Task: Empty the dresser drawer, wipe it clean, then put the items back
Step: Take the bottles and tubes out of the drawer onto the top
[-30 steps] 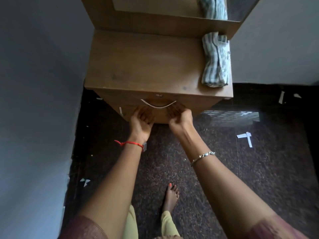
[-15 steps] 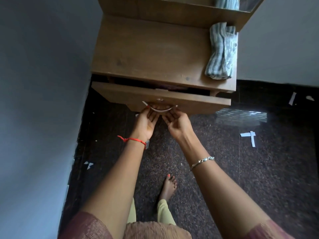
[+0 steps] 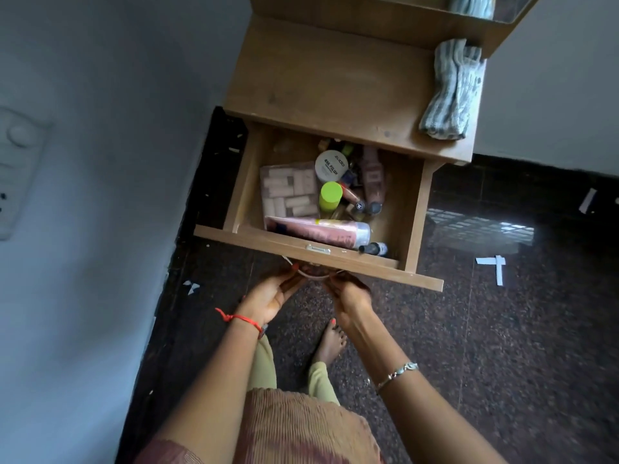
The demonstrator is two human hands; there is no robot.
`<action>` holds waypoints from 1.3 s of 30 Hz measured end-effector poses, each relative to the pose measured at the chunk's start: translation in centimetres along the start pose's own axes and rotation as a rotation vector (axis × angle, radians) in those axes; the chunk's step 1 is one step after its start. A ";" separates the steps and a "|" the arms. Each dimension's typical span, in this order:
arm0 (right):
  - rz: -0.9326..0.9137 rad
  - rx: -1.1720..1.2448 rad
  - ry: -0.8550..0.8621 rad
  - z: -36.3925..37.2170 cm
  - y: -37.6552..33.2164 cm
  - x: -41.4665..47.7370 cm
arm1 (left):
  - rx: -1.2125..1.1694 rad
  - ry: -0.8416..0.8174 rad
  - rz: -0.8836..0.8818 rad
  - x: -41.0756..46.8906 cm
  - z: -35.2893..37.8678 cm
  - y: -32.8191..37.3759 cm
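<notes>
Below, we list what we see. Dresser (image 3: 321,82): wooden, set against the wall, with a folded striped cloth (image 3: 450,92) lying on the right of its top. Drawer (image 3: 415,209): pulled well out, full. Inside it: a clear packet of pale sticks (image 3: 289,189) at the left; a white round jar (image 3: 331,165) marked as nail polish toward the back; a green-capped bottle (image 3: 330,195) in the middle; a pink tube (image 3: 318,231) lying along the front wall; several small dark-capped bottles (image 3: 366,205) at the right. Curved metal handle (image 3: 313,274): under the drawer front. Our left hand (image 3: 271,296) and right hand (image 3: 350,294): both at this handle, fingers curled around it from either end. Floor (image 3: 502,346): dark, speckled, with scraps of white paper (image 3: 494,264).
</notes>
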State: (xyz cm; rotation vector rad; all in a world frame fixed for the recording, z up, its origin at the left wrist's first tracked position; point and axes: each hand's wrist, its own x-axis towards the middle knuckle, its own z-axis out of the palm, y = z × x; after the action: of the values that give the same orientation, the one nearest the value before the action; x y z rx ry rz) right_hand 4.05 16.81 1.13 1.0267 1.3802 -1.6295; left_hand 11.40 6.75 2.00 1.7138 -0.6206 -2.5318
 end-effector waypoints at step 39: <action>-0.598 -1.448 -0.046 11.7 -1.0 -3.7 | 1.429 0.301 0.344 1.6 4.7 11.8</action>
State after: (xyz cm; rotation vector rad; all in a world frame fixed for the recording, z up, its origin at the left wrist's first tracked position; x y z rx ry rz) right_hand 3.34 5.53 6.00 -0.3073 2.3061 -0.5367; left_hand 4.20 -3.03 6.06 1.7616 -2.7265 -1.3960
